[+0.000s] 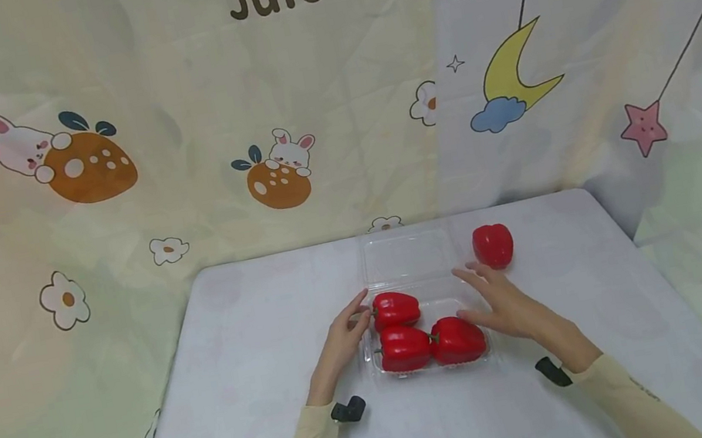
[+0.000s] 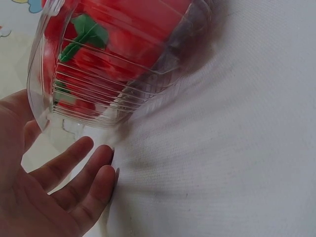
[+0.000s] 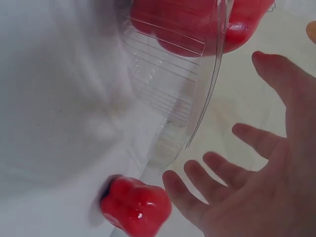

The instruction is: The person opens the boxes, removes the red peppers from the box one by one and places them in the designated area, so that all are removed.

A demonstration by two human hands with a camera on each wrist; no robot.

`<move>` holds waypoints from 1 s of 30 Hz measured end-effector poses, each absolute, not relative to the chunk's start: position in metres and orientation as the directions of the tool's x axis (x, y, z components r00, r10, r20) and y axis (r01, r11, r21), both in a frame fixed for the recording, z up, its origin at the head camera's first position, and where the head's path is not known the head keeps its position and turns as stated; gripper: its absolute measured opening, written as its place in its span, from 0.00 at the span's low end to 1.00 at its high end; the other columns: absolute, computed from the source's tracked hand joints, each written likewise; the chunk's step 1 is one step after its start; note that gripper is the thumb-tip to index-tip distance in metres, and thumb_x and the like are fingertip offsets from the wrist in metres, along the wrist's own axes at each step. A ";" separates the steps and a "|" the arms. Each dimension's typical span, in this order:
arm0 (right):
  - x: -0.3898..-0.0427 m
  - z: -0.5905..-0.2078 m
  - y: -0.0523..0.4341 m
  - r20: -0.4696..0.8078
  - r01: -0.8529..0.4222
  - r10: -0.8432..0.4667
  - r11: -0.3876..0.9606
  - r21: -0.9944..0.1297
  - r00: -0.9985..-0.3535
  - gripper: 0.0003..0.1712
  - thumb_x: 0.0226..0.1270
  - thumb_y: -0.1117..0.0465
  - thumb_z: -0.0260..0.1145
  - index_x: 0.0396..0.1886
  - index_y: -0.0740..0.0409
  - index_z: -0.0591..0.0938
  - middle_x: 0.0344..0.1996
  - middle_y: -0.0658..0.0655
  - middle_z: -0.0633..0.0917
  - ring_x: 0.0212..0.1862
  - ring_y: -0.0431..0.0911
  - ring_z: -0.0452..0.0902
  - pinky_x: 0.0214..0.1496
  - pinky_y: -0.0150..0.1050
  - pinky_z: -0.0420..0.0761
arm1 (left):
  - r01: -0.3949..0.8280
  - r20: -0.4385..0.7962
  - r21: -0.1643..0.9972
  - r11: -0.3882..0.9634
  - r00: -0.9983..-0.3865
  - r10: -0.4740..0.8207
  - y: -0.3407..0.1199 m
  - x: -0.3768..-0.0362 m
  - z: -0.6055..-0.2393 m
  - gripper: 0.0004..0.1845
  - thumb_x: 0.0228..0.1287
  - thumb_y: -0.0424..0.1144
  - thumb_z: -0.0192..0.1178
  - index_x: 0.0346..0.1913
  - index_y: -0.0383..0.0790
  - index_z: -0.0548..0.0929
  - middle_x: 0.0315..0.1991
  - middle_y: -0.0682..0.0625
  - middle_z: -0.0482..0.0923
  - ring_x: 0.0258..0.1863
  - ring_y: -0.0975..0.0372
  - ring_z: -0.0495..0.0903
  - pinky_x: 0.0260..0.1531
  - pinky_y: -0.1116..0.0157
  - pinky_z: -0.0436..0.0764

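A clear plastic clamshell box (image 1: 434, 310) lies with its lid (image 1: 408, 256) folded back on the far side. Inside sit three red bell peppers: one at the back left (image 1: 396, 309), one at the front left (image 1: 405, 349) and one at the front right (image 1: 458, 340). My left hand (image 1: 342, 336) is at the box's left side, fingers extended by the rim; the left wrist view shows its fingers apart beside the ribbed wall. My right hand (image 1: 505, 303) hovers at the right side with fingers spread and nothing in them. Beyond it rests another red bell pepper (image 1: 493, 246) on the table.
The white table (image 1: 258, 329) carries the box near its middle, and its back edge meets a patterned cloth (image 1: 186, 123) with cartoon prints. Each forearm wears a dark wrist camera: left (image 1: 349, 410), right (image 1: 553, 372).
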State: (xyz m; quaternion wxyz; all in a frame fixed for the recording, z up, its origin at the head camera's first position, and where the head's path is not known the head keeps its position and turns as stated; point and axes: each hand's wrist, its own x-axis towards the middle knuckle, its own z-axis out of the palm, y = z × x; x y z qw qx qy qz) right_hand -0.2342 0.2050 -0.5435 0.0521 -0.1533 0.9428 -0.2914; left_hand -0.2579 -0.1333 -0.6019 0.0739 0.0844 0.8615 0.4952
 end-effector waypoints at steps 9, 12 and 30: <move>-0.226 -0.541 0.200 -0.016 -0.321 -0.394 0.772 -0.548 -0.919 0.53 0.54 0.42 0.77 0.77 0.44 0.63 0.73 0.62 0.64 0.72 0.62 0.61 0.58 0.67 0.79 | 0.071 -0.041 0.867 0.493 -0.976 0.213 -0.133 -0.257 -0.601 0.28 0.75 0.53 0.54 0.75 0.63 0.66 0.61 0.44 0.79 0.54 0.52 0.84 0.53 0.51 0.85; -0.224 -0.538 0.198 -0.016 -0.340 -0.414 0.770 -0.540 -0.910 0.52 0.53 0.41 0.77 0.77 0.43 0.64 0.73 0.61 0.66 0.72 0.60 0.62 0.61 0.69 0.76 | 0.068 -0.043 0.868 0.492 -0.976 0.212 -0.133 -0.257 -0.601 0.28 0.75 0.53 0.54 0.75 0.64 0.66 0.61 0.44 0.79 0.54 0.52 0.84 0.54 0.51 0.85; -0.217 -0.535 0.189 -0.023 -0.456 -0.551 0.713 -0.533 -0.834 0.51 0.48 0.40 0.79 0.73 0.39 0.69 0.70 0.56 0.70 0.72 0.54 0.63 0.70 0.69 0.64 | 0.066 -0.046 0.873 0.484 -0.975 0.217 -0.133 -0.257 -0.601 0.28 0.76 0.53 0.53 0.75 0.65 0.65 0.61 0.45 0.79 0.55 0.51 0.83 0.55 0.50 0.84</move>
